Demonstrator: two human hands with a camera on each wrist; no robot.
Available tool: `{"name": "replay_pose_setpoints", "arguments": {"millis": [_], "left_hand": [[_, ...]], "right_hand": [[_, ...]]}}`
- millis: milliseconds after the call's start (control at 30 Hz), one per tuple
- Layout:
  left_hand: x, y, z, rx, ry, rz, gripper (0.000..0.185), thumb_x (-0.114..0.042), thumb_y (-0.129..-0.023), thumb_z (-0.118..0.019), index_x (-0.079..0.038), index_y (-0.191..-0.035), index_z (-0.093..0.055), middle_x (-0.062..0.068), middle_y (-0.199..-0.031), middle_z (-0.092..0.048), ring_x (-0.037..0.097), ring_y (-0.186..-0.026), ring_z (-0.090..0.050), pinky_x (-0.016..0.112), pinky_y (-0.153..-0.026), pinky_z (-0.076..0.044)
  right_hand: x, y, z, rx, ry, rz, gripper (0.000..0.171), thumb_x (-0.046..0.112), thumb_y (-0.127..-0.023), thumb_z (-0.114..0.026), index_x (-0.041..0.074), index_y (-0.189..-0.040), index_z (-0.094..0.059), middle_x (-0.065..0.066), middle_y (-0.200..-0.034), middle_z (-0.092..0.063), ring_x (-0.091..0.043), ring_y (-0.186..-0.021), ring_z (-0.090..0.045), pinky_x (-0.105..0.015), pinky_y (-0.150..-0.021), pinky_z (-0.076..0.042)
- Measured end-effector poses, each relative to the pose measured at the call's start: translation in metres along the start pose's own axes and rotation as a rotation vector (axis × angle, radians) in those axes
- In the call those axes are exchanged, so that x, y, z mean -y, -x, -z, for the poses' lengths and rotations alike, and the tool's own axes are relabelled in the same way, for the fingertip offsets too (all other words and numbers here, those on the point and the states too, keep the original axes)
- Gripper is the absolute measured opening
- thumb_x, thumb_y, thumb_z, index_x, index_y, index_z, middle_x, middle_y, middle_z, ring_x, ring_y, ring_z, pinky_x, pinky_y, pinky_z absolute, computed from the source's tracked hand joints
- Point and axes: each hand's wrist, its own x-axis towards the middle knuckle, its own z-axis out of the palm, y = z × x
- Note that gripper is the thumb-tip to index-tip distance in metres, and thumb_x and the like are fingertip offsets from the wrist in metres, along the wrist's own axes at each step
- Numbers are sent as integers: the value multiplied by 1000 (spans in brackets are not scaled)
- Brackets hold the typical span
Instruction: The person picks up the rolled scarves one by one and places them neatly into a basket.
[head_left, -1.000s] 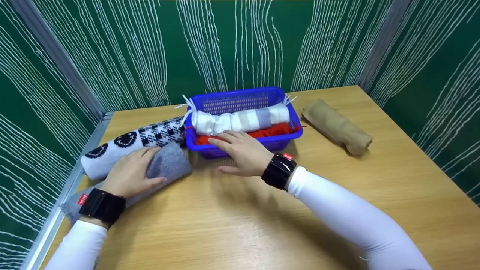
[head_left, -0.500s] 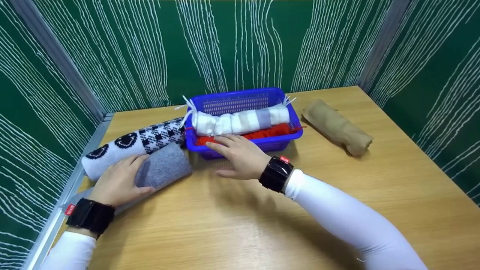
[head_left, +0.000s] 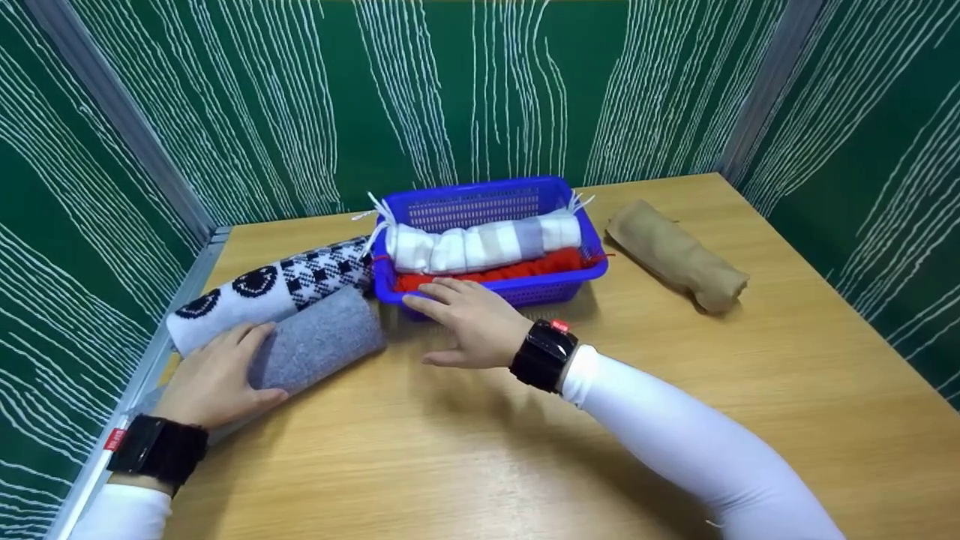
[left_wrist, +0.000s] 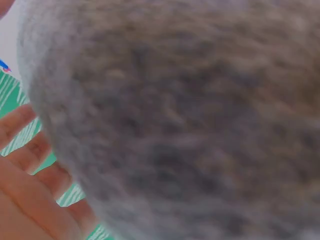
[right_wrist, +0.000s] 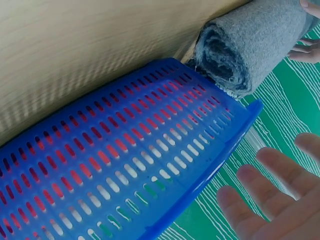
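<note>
On the table [head_left: 480,450], the blue basket [head_left: 555,283] sits at twelve o'clock holding rolled cloths, the grey roll [head_left: 319,339] lies at nine under the left hand [head_left: 214,379], fingers curled round it, while the right hand [head_left: 469,322] hovers flat, fingers spread, at the basket's front.

Bright, even light from above; the head view is sharp, the wrist views less so.
Soft shadows fall on the tabletop [head_left: 525,450] under the right forearm and beside the blue basket [head_left: 559,285], with a mild sheen on the wood. The wall lines bow toward the head view's edges. The left wrist view is blurred, filled by the grey roll [left_wrist: 190,125] held too close. In the right wrist view the fingertips [right_wrist: 260,185] are soft.
</note>
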Motion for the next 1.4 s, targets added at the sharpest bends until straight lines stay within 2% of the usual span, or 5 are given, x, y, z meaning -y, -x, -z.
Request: {"name": "replay_pose_setpoints", "arguments": {"millis": [233,433,933,1200,1400], "left_hand": [[10,8,-2,27,-2,43,104,-45,-78,-94,0,-159,-47,32,-158,-51,58,-142,-49,81,-115,-37],[19,14,-2,56,-1,73,110,-46,-76,-95,2,-161,-44,34,-159,-48,60,-144,-46,85,-116,-30],[41,23,-6,218,82,181,131,-53,-70,-97,1,-168,-28,41,-163,-35,68,-143,-39,88,-110,-33],[48,26,-3,242,68,193,134,-48,-66,-100,0,-168,-28,41,-158,-41,66,-137,-46,88,-102,-41],[48,25,-3,225,71,171,119,-34,-67,-99,-1,-163,-37,37,-152,-52,63,-132,-54,87,-101,-43]], "right_hand": [[3,-2,-4,10,-6,7,86,56,-95,-79,14,-164,-49,-19,-164,-53,-40,-151,-51,-56,-128,-41],[5,-5,-6,20,-25,8,86,55,-95,-80,14,-164,-49,-18,-165,-52,-40,-154,-48,-57,-129,-39],[14,-9,-14,4,-10,33,87,54,-92,-83,16,-163,-50,-15,-163,-54,-39,-151,-51,-55,-127,-42],[14,-8,-16,20,-20,21,87,53,-92,-83,16,-164,-49,-16,-164,-53,-40,-152,-49,-56,-128,-41],[15,-11,-15,13,-11,27,87,55,-93,-81,16,-164,-49,-15,-165,-53,-39,-153,-49,-55,-129,-40]]}}
